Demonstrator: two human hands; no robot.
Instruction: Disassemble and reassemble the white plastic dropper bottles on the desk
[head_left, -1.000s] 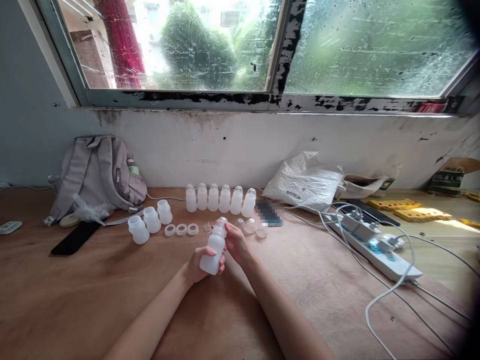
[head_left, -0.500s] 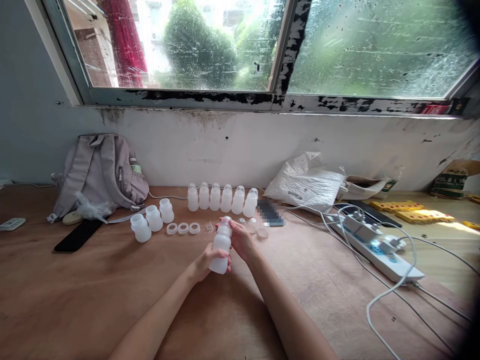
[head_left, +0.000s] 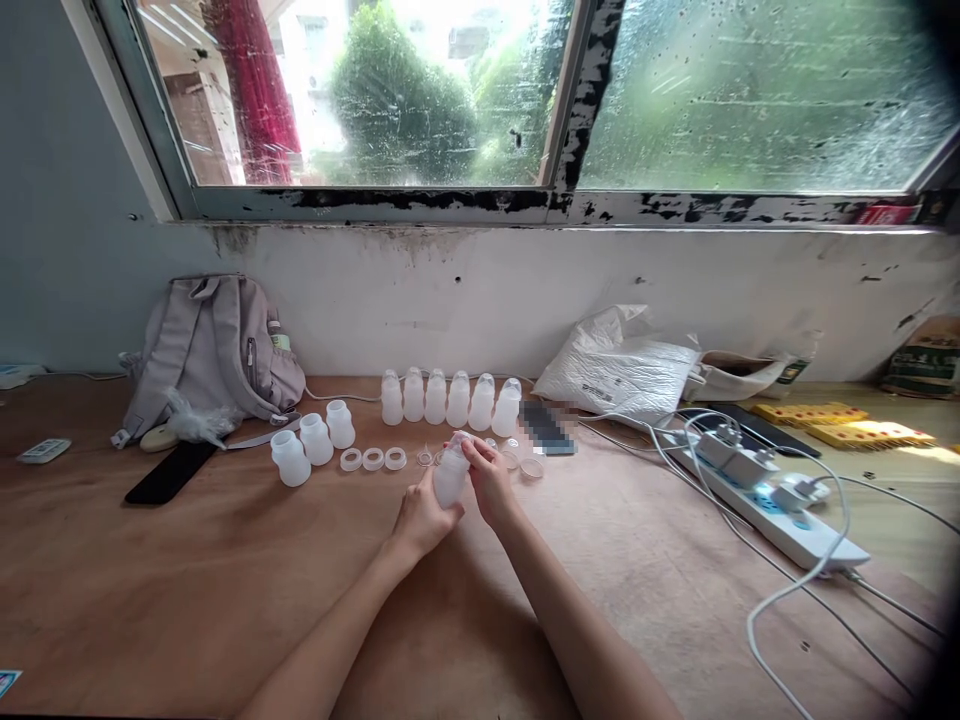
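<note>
Far side of table (head_left: pixel 187 600): six capped bottles (head_left: pixel 458 402) in a row, upright; pixelated dark patch (head_left: pixel 547 430) just right.
Left of hands: three uncapped bottles (head_left: pixel 316 440), three white rings (head_left: pixel 373 459).
Right of hands: clear ring (head_left: pixel 532 470), small clear parts (head_left: pixel 511 452) partly hidden by the right hand.
Edges: backpack (head_left: pixel 202 345) and black slab (head_left: pixel 171 476) left; silver bag (head_left: pixel 615 370), power strip (head_left: pixel 802 538) with loose cables right.
Held bottle (head_left: pixel 450 478): translucent white, tilted, top leaning away; cap details too small to tell.
Bottle position: between both hands, raised in front of the rings.
Left hand (head_left: pixel 426 517): wrapped around lower body, covering part.
Right hand (head_left: pixel 489 482): fingers closed at bottle's top.
</note>
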